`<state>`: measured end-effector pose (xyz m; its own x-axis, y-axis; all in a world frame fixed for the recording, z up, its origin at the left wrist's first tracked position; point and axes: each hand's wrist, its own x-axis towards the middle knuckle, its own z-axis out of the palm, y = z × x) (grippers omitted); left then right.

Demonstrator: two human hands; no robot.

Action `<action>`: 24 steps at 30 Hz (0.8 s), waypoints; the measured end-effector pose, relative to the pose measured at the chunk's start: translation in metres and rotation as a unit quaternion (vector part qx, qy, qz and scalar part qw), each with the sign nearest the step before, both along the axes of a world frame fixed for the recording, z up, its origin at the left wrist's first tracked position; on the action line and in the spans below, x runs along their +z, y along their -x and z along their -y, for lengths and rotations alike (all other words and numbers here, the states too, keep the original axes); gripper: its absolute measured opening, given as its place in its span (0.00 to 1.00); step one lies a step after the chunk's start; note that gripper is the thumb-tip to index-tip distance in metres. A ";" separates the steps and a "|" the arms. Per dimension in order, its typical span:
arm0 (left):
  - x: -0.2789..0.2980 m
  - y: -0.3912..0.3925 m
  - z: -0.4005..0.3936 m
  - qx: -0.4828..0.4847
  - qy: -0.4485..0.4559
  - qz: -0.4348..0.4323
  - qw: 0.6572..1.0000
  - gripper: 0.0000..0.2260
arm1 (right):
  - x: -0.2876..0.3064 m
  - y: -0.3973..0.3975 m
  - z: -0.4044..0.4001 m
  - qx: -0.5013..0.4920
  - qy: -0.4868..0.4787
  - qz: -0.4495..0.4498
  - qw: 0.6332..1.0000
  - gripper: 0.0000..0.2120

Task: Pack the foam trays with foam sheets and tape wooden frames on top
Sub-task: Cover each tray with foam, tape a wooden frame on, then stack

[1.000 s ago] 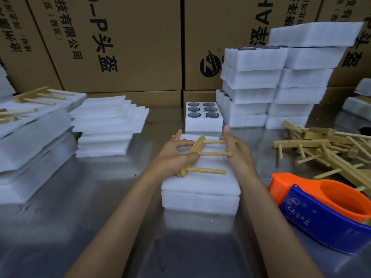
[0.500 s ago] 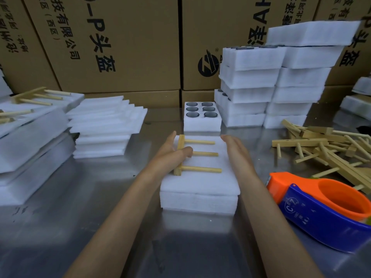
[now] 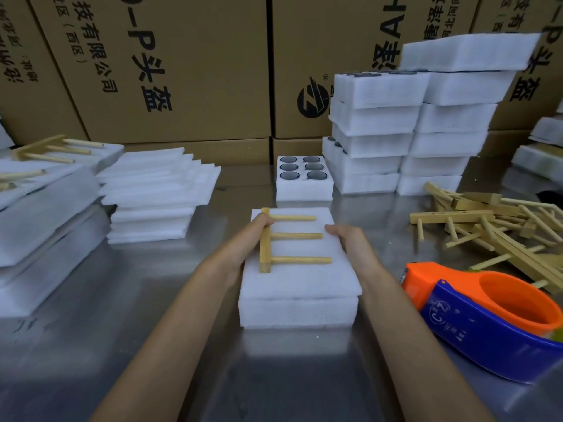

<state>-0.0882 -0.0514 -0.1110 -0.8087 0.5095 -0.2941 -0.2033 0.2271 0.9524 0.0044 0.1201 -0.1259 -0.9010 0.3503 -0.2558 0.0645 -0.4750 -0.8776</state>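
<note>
A white foam tray (image 3: 297, 312) capped by a foam sheet (image 3: 304, 277) stands on the steel table in front of me. A wooden frame (image 3: 292, 236), a bar with three dowels pointing right, lies flat on the sheet. My left hand (image 3: 243, 242) sits at the tray's left edge, its thumb pressing on the frame's bar. My right hand (image 3: 350, 242) rests against the tray's right edge with fingers nearly straight. Behind stands an uncovered foam tray (image 3: 304, 190) with dark round holes. An orange and blue tape dispenser (image 3: 487, 309) lies at the right.
A stack of foam sheets (image 3: 155, 193) is at the left, finished packs with frames (image 3: 39, 190) at far left. Stacked foam trays (image 3: 411, 129) rise at the back right. Loose wooden frames (image 3: 502, 226) pile at the right. Cardboard boxes (image 3: 182, 65) wall the back.
The frame has swung from tilted to square on the sheet and slid left. My right hand left the dowel tips and moved to the tray's right side.
</note>
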 end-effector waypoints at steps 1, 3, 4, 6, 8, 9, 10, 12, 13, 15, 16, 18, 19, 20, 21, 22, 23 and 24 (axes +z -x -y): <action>0.001 0.000 0.003 0.006 0.008 -0.001 1.000 0.19 | -0.001 -0.001 0.000 0.008 0.004 0.005 1.000 0.14; 0.002 0.001 0.004 0.025 0.029 -0.019 0.999 0.17 | -0.001 -0.001 0.003 0.024 0.004 0.004 1.000 0.14; 0.003 0.002 0.004 0.033 0.039 -0.032 0.998 0.15 | -0.001 -0.001 0.004 0.027 0.001 0.006 1.000 0.14; 0.004 0.003 0.004 0.036 0.056 -0.054 0.996 0.11 | -0.002 -0.001 0.007 0.028 -0.006 0.014 0.999 0.14; 0.004 0.003 0.005 0.030 0.066 -0.061 0.995 0.09 | -0.001 -0.002 0.009 0.022 -0.018 0.020 0.999 0.14; 0.004 0.002 0.007 0.030 0.067 -0.060 0.995 0.08 | 0.000 -0.002 0.009 0.018 -0.022 0.021 0.999 0.14; 0.004 0.001 0.008 0.029 0.066 -0.060 0.996 0.08 | 0.001 -0.003 0.010 0.017 -0.025 0.022 0.999 0.13; 0.004 -0.003 0.008 0.034 0.053 -0.066 0.996 0.08 | 0.004 -0.006 0.010 0.017 -0.035 0.026 0.999 0.12; 0.004 -0.007 0.008 0.041 0.043 -0.067 0.996 0.10 | 0.006 -0.008 0.010 0.018 -0.043 0.031 0.998 0.12; 0.001 -0.015 0.013 0.046 0.020 -0.055 0.997 0.15 | 0.011 -0.010 0.013 0.016 -0.066 0.043 0.997 0.11; -0.001 -0.018 0.015 0.038 -0.001 -0.039 0.999 0.18 | 0.012 -0.011 0.014 0.009 -0.086 0.050 0.995 0.11; -0.001 -0.023 0.017 0.031 -0.041 -0.014 0.999 0.21 | 0.015 -0.011 0.014 -0.006 -0.144 0.068 0.987 0.08; 0.000 -0.025 0.014 0.043 -0.051 -0.010 0.998 0.20 | 0.016 -0.012 0.014 -0.010 -0.178 0.076 0.981 0.07; 0.002 -0.028 0.013 0.062 -0.060 -0.011 0.996 0.16 | 0.017 -0.012 0.015 -0.009 -0.213 0.083 0.974 0.07; 0.000 -0.032 0.017 0.062 -0.084 -0.021 0.994 0.12 | 0.016 -0.013 0.015 -0.006 -0.244 0.085 0.966 0.07; 0.000 -0.036 0.019 0.065 -0.110 -0.024 0.992 0.09 | 0.016 -0.014 0.016 -0.007 -0.267 0.080 0.960 0.07; -0.002 -0.041 0.020 0.067 -0.138 -0.011 0.988 0.11 | 0.015 -0.018 0.018 -0.012 -0.282 0.070 0.957 0.07; -0.006 -0.045 0.020 0.067 -0.169 0.015 0.983 0.13 | 0.015 -0.024 0.020 -0.018 -0.292 0.055 0.955 0.08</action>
